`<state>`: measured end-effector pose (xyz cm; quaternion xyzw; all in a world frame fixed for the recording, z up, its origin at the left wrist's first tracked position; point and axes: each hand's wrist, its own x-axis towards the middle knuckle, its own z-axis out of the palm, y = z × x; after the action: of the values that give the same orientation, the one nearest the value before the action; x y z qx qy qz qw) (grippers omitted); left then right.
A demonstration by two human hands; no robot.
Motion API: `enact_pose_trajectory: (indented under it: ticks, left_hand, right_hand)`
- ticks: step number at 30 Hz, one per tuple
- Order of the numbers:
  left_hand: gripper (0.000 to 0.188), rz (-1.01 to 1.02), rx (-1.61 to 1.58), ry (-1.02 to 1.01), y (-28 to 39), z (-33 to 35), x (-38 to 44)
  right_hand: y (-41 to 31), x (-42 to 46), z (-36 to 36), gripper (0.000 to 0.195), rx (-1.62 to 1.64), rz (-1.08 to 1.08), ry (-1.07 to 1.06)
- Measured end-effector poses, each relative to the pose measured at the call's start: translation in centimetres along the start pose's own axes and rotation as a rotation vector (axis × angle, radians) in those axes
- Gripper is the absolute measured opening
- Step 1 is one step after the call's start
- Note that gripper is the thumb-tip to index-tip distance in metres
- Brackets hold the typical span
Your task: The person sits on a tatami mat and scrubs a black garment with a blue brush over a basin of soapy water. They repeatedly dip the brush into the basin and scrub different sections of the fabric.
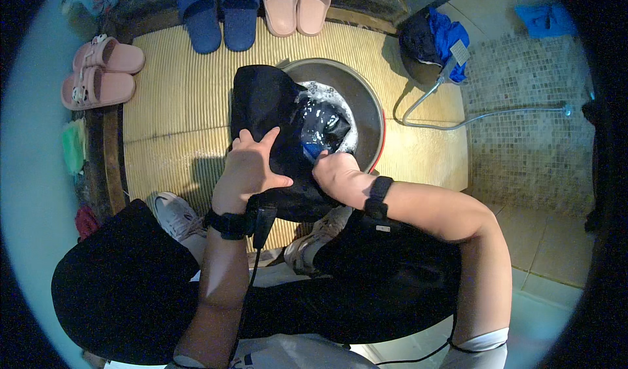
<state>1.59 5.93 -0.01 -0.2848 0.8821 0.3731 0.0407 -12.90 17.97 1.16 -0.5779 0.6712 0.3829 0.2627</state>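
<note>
A black cloth garment [265, 104] is draped over the left side of a round dark basin [365, 99] with a pale rim. Its right part lies in water with white suds [351, 123], where wet dark-blue folds show. My left hand [252, 165] rests on the draped cloth with fingers and thumb spread wide, gripping nothing. At the basin's near side, my right hand [338, 170] is curled with the garment's wet edge in its fingers. Its fingertips are partly hidden. Both wrists wear black straps; a small black device [265, 224] with a cable sits by the left one.
Blue slippers [240, 30], pale pink slippers [297, 11] and pink slippers [105, 82] line the ribbed yellow mat [162, 118]. A container [417, 67] with dark and blue cloth stands at the upper right. Beside it runs a silver shower hose [441, 126]. My shoes flank the basin's near side.
</note>
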Motion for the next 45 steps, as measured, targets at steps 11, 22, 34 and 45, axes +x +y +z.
enact_pose_trajectory:
  ticks: [11, 22, 34, 45]
  left_hand:
    - [0.101, -0.026, 0.009, -0.015, 0.7, -0.1, 0.2]
    - [0.106, -0.039, 0.012, 0.034, 0.1, 0.0, -0.2]
    - [0.105, -0.072, 0.015, 0.041, -0.2, 0.0, -0.2]
    - [0.105, -0.062, 0.019, 0.051, -0.4, 0.1, -0.4]
  right_hand:
    - [2.8, 0.1, -1.5, 0.016, 0.221, -0.179, 0.226]
    - [1.6, -0.4, -3.7, 0.022, 0.124, -0.245, 0.266]
    - [-1.2, -2.6, -6.6, 0.022, 0.117, -0.222, 0.177]
    - [-1.3, -4.6, -8.3, 0.027, 0.165, -0.317, 0.146]
